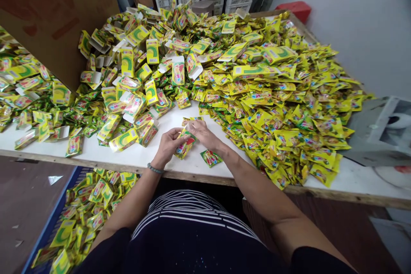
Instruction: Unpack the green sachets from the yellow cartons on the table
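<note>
Over the white table [224, 167], near its front edge, my left hand [168, 144] is closed on a small yellow and green box [184, 145] with a red picture. My right hand [203, 133] is pinched at the top end of that box; whatever its fingers hold there is too small to make out. Below my right wrist lies one green packet [211, 158]. Just behind my hands a few yellow packets [192, 119] rest on the white surface.
Small boxes [126, 62] are heaped at the left and yellow packets [289, 107] at the right. A large cardboard box [58, 17] stands back left, a grey device [382, 130] at the right. Below the table edge, a blue crate [53, 224] holds filled boxes.
</note>
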A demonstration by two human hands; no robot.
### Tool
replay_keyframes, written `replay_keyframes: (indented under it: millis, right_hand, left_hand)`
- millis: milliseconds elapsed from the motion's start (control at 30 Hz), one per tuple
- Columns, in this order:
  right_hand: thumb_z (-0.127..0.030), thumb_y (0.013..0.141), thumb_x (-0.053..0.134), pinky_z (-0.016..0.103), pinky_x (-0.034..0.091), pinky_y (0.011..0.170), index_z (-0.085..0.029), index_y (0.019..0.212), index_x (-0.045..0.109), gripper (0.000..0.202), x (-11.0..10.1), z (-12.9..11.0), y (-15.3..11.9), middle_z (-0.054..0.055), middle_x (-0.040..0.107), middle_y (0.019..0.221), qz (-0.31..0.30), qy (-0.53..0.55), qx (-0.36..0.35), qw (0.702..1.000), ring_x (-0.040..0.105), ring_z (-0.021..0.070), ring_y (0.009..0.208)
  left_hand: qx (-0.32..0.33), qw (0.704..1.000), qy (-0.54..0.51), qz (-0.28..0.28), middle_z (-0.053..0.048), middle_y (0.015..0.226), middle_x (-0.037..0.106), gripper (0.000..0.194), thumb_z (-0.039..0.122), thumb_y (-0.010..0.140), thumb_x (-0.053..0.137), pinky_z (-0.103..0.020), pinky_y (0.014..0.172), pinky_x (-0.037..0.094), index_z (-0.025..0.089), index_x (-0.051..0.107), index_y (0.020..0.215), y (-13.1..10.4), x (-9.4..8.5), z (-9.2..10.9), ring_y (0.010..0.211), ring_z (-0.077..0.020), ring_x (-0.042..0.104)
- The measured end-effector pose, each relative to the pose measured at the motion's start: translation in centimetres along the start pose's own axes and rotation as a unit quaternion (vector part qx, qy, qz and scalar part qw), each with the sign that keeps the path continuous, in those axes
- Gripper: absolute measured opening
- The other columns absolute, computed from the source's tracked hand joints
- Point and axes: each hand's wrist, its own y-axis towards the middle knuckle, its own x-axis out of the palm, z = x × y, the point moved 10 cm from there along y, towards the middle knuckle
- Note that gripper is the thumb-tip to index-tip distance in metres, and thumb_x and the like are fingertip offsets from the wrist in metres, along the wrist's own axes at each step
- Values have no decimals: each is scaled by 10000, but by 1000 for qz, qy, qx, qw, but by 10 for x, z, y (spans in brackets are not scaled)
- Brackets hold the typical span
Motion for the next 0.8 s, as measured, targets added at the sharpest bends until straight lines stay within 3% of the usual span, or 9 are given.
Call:
replay_keyframes:
  millis: [100,167,267,400,467,567,700,800]
  right_hand:
    - [-620,896,540,414,434,1025,-250,1048,696,429,-15,-6,-1,89,623,1264,68,33,-24,997,525,254,1191]
    - [-609,842,623,364,507,885,-242,1051,698,429,-10,-4,-1,82,657,1146,55,70,-17,996,601,227,1027]
    - [-577,840,637,334,518,798,-223,984,724,392,10,-5,-1,48,686,947,-7,82,-14,996,622,195,863]
    - [-527,893,588,320,511,758,-197,833,716,359,17,-10,-3,32,670,807,-17,24,-30,999,601,170,767]
    - [-508,896,600,321,529,758,-208,973,714,331,15,-8,-4,25,688,821,-9,38,-17,999,623,169,765]
    - [-460,871,653,352,548,856,-244,1204,677,398,8,-10,-5,48,739,1017,6,53,-9,999,679,201,920]
    - [-434,906,592,395,503,1005,-251,1050,774,296,7,-17,-6,53,746,1144,-5,52,-29,998,655,238,1135]
    - [-415,867,639,385,546,903,-231,984,793,267,6,-8,-3,49,778,1013,22,52,3,998,705,223,947]
  left_hand:
    - [54,996,-11,68,46,639,669,617,453,645,861,-219,519,461,220,547,1122,-2,-12,14,522,-124,612]
    - [85,992,-13,89,70,621,631,622,483,680,830,-209,506,438,251,512,1161,-4,-15,21,500,-111,581]
    - [99,993,-9,63,56,687,641,563,483,697,816,-208,538,451,246,533,1122,-6,-12,23,556,-105,591]
    - [77,997,-4,22,39,738,661,525,439,673,840,-211,570,461,213,548,1046,-7,-9,16,604,-107,608]
    - [70,997,-1,14,39,734,663,521,433,684,834,-209,561,449,208,542,1052,-7,-9,15,592,-107,605]
    - [73,997,-10,18,47,702,665,561,416,703,824,-208,547,440,221,493,1113,-7,-10,16,562,-110,600]
    - [76,995,-18,63,82,604,625,598,368,655,857,-190,502,403,221,455,1073,-7,-17,14,483,-93,554]
    - [83,994,-6,66,69,616,638,597,369,638,865,-190,509,406,206,479,1063,-8,-16,14,501,-93,565]
